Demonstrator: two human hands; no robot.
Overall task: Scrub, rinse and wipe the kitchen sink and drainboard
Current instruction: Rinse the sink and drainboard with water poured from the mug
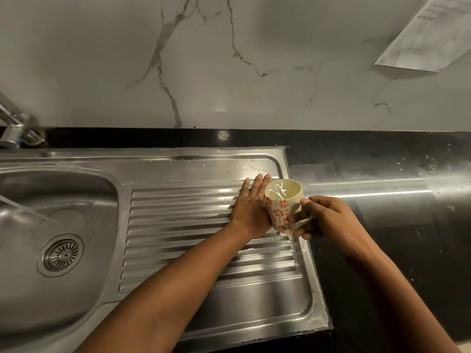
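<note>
The steel sink bowl with its round drain lies at the left. The ribbed drainboard stretches to its right. My left hand lies flat, fingers straight, on the drainboard's far right part. My right hand grips the handle of a cream mug with red flower prints. The mug holds water and hangs just above the drainboard's right edge, beside my left hand. Water drops lie on the steel near both hands.
A chrome tap stands at the far left behind the bowl. The black countertop runs to the right of the drainboard. A marble-look wall rises behind, with a sheet of paper at the top right.
</note>
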